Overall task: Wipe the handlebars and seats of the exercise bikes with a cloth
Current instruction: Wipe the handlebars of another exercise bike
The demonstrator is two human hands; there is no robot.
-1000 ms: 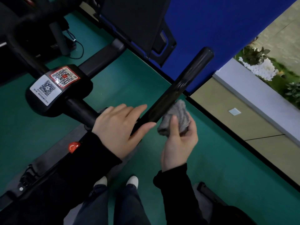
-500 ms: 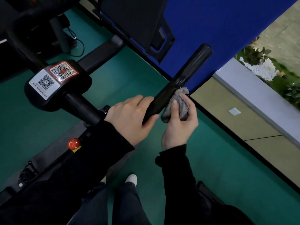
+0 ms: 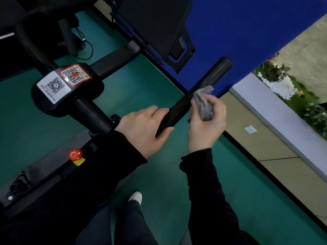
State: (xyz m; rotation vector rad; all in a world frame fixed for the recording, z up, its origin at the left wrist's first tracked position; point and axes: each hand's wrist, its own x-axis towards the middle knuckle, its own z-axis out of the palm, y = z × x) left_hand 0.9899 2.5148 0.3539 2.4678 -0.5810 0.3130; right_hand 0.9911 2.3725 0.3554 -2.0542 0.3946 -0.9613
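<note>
A black handlebar (image 3: 208, 80) of an exercise bike runs from the centre up to the right. My left hand (image 3: 143, 126) grips its lower part, thumb under the bar and fingers over it. My right hand (image 3: 207, 124) holds a crumpled grey cloth (image 3: 203, 103) pressed against the right side of the bar, just above my left hand. The bar's round end sticks out free beyond the cloth. No seat is in sight.
The bike's black console hub (image 3: 67, 89) with two QR stickers sits at the left, a red knob (image 3: 76, 154) on the frame below it. A dark machine panel (image 3: 155, 23) and blue wall (image 3: 247, 29) stand behind. Green floor lies underneath, my shoe (image 3: 135, 198) on it.
My right hand has slid the cloth up along the handlebar toward its end. My left hand closed around the bar's lower part and has stayed there.
</note>
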